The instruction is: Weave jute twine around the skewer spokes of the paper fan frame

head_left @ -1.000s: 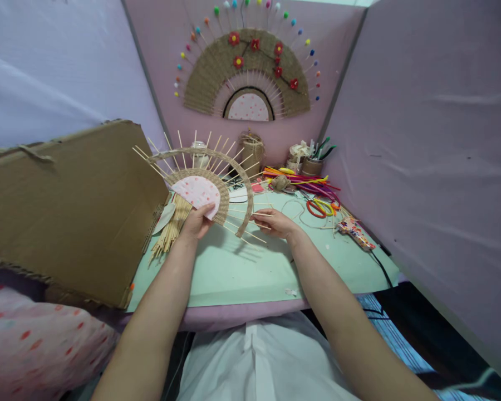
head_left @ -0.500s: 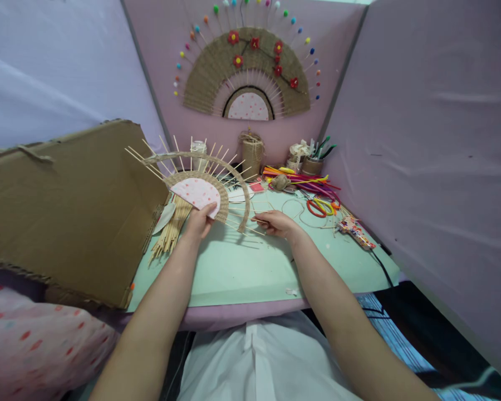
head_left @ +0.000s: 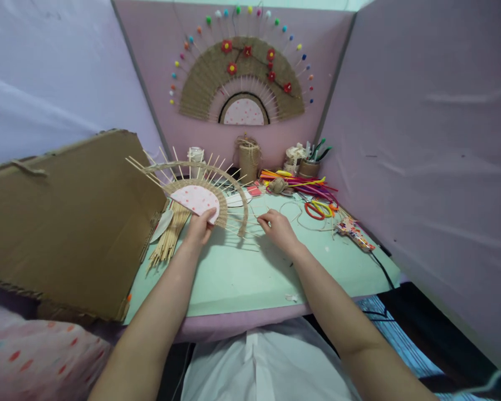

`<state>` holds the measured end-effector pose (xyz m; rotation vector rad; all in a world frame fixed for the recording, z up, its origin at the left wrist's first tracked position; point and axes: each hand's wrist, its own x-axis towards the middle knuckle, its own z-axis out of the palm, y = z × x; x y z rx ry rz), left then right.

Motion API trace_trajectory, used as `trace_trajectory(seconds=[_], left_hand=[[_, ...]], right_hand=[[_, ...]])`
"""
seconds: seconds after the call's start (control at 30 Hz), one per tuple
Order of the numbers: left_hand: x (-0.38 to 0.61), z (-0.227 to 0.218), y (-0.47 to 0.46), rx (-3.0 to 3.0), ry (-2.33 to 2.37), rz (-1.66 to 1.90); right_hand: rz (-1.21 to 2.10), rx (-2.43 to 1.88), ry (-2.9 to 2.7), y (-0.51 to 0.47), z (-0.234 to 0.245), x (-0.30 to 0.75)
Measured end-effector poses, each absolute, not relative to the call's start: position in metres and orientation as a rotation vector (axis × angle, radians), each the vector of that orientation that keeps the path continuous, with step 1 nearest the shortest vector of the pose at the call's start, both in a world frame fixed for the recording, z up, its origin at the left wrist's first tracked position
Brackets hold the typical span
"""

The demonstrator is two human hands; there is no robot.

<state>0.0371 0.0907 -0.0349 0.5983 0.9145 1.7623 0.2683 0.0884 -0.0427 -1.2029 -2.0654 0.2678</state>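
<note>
In the head view my left hand (head_left: pixel 202 225) is closed on the lower edge of a half-made fan (head_left: pixel 223 207), its thumb over the dotted pink half-circle (head_left: pixel 197 201). Thin wooden sticks spread outward from the fan's woven inner band. A second woven band (head_left: pixel 245 207) arches across the sticks farther out, with a gap between the two. Just right of this outer band, my right hand (head_left: pixel 278 227) is pinched around a thin strand that looks like twine (head_left: pixel 254 212). The fan is held tilted above the mint-green tabletop (head_left: pixel 234 284).
A bundle of sticks (head_left: pixel 169 236) lies beside a cardboard sheet (head_left: pixel 67 223) at left. Behind stand a twine spool (head_left: pixel 249 161) and a cup of pens (head_left: pixel 309 167). Pipe cleaners (head_left: pixel 304 184), scissors (head_left: pixel 315 210) and a corded glue gun (head_left: pixel 354 233) lie right. A finished fan (head_left: pixel 200 83) hangs behind.
My right hand has turned and pulled slightly away from the outer band, still pinched. My left hand and the fan stay nearly in place; the whole view has shifted a little.
</note>
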Motion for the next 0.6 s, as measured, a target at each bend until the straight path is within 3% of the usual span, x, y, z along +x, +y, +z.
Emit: trace_trajectory(seconds=[0.33, 0.6], left_hand=[[0.072, 0.004, 0.092, 0.558, 0.834, 1.722], [0.09, -0.018, 0.104, 0.495, 0.765, 1.708]], right_hand=[[0.104, -0.931, -1.758, 0.079, -0.05, 0.283], [0.323, -0.945, -1.576, 0.082, -0.053, 0.291]])
